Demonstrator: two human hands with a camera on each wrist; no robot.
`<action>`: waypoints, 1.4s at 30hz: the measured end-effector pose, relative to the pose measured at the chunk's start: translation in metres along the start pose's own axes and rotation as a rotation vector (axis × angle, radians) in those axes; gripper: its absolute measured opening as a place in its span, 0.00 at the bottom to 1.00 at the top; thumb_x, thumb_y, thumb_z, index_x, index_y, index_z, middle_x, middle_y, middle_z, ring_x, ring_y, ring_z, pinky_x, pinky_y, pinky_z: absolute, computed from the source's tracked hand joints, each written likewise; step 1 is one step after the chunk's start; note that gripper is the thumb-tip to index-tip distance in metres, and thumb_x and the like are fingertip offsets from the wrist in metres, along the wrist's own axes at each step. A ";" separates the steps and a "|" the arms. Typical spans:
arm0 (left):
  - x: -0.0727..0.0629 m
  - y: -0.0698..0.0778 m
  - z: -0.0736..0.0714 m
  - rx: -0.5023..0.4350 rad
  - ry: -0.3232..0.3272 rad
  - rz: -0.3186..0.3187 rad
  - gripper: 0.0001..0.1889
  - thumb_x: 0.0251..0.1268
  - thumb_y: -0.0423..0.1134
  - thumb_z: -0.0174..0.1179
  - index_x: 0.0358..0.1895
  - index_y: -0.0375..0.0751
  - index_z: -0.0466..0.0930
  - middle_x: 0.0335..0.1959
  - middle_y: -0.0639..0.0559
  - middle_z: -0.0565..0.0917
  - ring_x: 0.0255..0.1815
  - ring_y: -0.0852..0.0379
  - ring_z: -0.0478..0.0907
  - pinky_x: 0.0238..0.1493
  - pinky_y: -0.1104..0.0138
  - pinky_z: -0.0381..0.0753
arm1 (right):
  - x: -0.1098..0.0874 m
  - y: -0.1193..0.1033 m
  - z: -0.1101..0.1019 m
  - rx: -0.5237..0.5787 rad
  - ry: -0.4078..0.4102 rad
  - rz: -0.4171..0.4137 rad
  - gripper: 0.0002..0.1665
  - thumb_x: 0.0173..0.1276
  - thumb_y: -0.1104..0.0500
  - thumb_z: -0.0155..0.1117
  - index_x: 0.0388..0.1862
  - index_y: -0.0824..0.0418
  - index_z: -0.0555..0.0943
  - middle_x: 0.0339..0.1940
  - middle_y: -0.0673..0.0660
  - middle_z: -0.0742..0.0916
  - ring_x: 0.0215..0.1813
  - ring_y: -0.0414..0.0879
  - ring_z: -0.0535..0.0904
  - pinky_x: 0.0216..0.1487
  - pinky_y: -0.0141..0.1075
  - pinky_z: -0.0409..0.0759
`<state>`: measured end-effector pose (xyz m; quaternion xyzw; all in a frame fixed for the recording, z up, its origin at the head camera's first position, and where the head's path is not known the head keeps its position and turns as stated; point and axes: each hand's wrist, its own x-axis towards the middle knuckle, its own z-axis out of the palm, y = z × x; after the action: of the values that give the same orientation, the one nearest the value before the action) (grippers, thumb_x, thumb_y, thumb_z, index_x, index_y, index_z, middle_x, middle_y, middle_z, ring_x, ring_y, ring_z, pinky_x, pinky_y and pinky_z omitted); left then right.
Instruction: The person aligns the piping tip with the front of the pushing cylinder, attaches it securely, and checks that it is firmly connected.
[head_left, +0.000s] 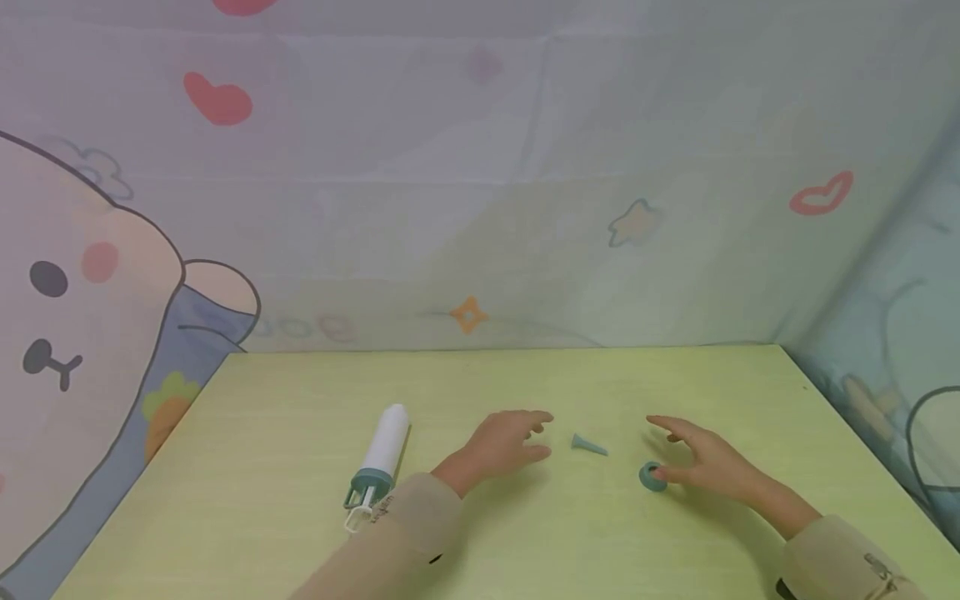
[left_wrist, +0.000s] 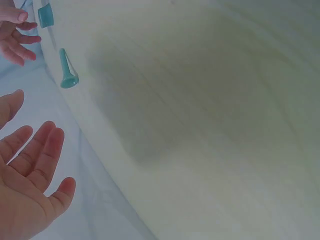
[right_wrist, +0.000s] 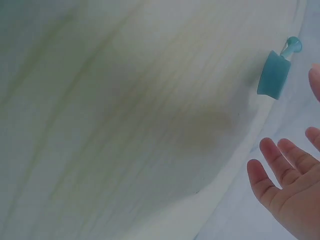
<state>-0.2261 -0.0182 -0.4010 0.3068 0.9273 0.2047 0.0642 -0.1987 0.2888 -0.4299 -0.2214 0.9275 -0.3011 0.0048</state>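
Fingers apart, your left hand is near a smooth tapered nozzle, your right hand by a round cap

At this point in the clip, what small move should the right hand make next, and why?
Probably lower the right hand and close its fingers on the teal ring: the hand is open, and the ring rests on the table near its thumb, with the small teal cone farther off.
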 end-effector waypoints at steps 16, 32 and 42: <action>0.035 0.006 0.029 -0.193 0.043 -0.112 0.17 0.56 0.38 0.57 0.51 0.47 0.75 0.34 0.54 0.83 0.29 0.64 0.75 0.31 0.74 0.70 | 0.002 -0.005 -0.004 0.173 -0.134 0.010 0.31 0.55 0.57 0.64 0.55 0.71 0.68 0.41 0.65 0.76 0.32 0.34 0.71 0.29 0.29 0.72; 0.043 0.012 0.050 -0.104 0.110 -0.147 0.15 0.54 0.35 0.55 0.47 0.48 0.79 0.33 0.56 0.82 0.28 0.65 0.72 0.28 0.75 0.68 | 0.003 0.007 0.003 0.238 -0.235 0.053 0.29 0.53 0.57 0.65 0.53 0.68 0.69 0.36 0.59 0.75 0.30 0.36 0.70 0.30 0.30 0.72; 0.046 0.015 0.055 -0.091 0.137 -0.153 0.15 0.53 0.38 0.57 0.46 0.49 0.79 0.30 0.58 0.82 0.26 0.67 0.72 0.25 0.76 0.67 | 0.004 0.007 0.005 0.248 -0.248 0.056 0.24 0.52 0.59 0.66 0.47 0.66 0.72 0.33 0.58 0.75 0.29 0.36 0.69 0.30 0.29 0.71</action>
<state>-0.2420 0.0387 -0.4443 0.2174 0.9399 0.2615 0.0300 -0.2038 0.2891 -0.4375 -0.2285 0.8815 -0.3832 0.1548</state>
